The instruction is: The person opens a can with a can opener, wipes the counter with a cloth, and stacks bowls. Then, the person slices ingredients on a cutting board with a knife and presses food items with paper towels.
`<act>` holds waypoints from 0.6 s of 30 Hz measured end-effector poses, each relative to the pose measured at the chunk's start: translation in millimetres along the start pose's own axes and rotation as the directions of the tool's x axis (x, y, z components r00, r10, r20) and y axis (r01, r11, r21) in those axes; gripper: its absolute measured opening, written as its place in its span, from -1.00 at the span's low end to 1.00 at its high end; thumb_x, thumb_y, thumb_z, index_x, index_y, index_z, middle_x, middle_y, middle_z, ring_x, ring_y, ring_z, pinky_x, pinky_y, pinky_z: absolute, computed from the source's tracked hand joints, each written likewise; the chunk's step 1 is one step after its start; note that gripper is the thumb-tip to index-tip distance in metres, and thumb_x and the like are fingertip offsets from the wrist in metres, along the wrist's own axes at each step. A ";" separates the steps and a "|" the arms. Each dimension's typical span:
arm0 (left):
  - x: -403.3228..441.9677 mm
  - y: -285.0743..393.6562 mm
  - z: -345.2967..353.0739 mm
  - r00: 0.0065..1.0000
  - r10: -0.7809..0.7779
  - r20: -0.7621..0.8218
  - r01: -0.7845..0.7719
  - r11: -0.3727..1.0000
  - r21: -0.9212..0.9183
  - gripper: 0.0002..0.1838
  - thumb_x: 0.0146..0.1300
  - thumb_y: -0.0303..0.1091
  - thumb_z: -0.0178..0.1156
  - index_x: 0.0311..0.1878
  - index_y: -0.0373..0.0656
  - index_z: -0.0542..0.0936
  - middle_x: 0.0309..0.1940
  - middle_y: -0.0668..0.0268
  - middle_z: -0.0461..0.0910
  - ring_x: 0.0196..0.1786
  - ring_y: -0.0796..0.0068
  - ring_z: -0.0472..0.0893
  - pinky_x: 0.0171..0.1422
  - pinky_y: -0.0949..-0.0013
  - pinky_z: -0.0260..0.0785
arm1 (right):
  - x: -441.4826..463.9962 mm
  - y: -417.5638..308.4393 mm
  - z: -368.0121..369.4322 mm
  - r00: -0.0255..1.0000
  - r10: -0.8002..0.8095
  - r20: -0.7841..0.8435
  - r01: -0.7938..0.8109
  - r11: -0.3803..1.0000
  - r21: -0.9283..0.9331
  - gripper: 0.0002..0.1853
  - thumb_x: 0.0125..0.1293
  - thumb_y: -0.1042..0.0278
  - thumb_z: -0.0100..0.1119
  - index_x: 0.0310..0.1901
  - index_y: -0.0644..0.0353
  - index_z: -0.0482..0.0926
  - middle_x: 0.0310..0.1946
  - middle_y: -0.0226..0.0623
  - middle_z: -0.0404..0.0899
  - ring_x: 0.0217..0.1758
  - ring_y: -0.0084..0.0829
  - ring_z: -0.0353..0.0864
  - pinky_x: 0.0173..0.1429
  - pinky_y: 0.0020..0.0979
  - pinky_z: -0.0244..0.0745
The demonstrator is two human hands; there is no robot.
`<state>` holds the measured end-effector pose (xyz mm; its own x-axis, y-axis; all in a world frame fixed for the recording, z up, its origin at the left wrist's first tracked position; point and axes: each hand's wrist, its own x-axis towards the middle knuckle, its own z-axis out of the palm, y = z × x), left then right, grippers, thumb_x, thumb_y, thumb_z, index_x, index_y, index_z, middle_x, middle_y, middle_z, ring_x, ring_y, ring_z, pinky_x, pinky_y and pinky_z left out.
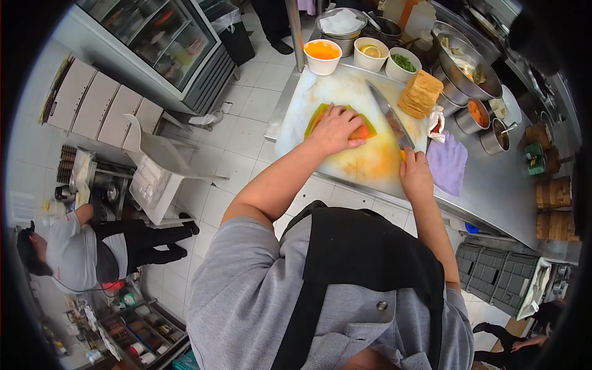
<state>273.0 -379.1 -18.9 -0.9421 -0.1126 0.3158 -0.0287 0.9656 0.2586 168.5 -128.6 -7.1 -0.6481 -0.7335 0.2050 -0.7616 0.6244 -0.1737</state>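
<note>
On the white cutting board [302, 98], my left hand [336, 131] rests over an orange and green food item [364, 131], its fingers curved round it. The food's underside is hidden by the hand. My right hand [415, 175] is closed round the yellow handle of a large knife [394, 120], whose blade lies over the board and points away from me. A stack of sliced bread [421, 94] stands on the board to the right of the blade. Beside my right hand lies a purple cloth [448, 164] on the steel table.
Bowls of orange sauce [322, 57], lemon [370, 53] and chopped greens [403, 64] line the board's far edge. Metal bowls [468, 68] and pots [495, 137] stand at right. A person [98, 250] is at the left, near a white chair [154, 166].
</note>
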 end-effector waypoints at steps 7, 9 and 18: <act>1.8 6.0 -20.9 0.998 0.013 0.056 -0.019 0.995 0.099 -0.25 -0.14 0.14 0.45 0.13 0.04 0.47 0.31 0.18 0.33 0.39 -0.07 0.24 0.51 -0.31 -0.15 | 2.4 0.7 -1.4 1.000 0.020 0.020 -0.020 1.000 -0.019 -0.58 0.26 0.31 0.14 0.16 0.13 0.39 -0.16 -0.04 0.45 -0.12 0.00 0.56 -0.14 -0.09 0.57; 2.9 3.4 -27.3 0.996 -0.011 0.086 0.004 0.996 0.087 -0.22 -0.18 0.14 0.48 0.13 0.05 0.46 0.34 0.16 0.30 0.42 -0.08 0.21 0.52 -0.33 -0.19 | 2.0 1.0 -0.7 1.000 0.009 0.007 -0.009 1.000 -0.014 -0.58 0.26 0.30 0.14 0.16 0.12 0.40 -0.17 -0.06 0.45 -0.12 -0.01 0.56 -0.14 -0.10 0.57; 0.7 -30.0 -17.2 0.986 0.064 0.156 -0.036 0.984 -0.176 -0.33 -0.04 -0.03 0.46 0.18 0.05 0.48 0.34 0.04 0.29 0.38 -0.04 0.26 0.44 0.11 0.19 | 0.0 0.2 -0.2 1.000 0.018 -0.025 -0.018 1.000 0.006 -0.58 0.24 0.34 0.16 0.15 0.05 0.40 -0.18 -0.09 0.46 -0.10 0.00 0.55 -0.10 -0.09 0.54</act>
<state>278.9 -412.2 -10.8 -0.9826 -0.0125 0.1852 0.0644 0.9127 0.4035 168.4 -128.4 -7.0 -0.6618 -0.7149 0.2259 -0.7496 0.6361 -0.1831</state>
